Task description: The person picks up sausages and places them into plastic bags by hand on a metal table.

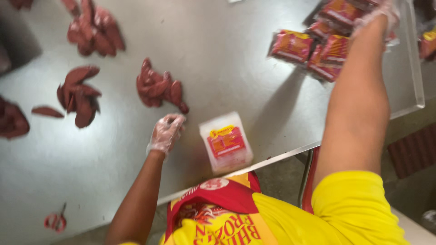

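Observation:
My left hand (pixel 166 131), in a thin clear glove, rests on the steel table (pixel 236 68) with its fingers curled under and nothing visible in them. It lies just below a pile of dark red meat slices (pixel 159 88) and left of a flat stack of white pouches with a red label (pixel 225 143). My right arm reaches far to the upper right. There my gloved right hand (pixel 379 13) lies on a heap of filled red packets (pixel 324 43). Blur hides its grip.
More piles of dark red slices lie at the table's left (pixel 78 93) and top left (pixel 93 29), with others at the left edge (pixel 11 120). A small red object (pixel 55 221) sits near the front edge. The table's right edge (pixel 420 90) is close to the packets.

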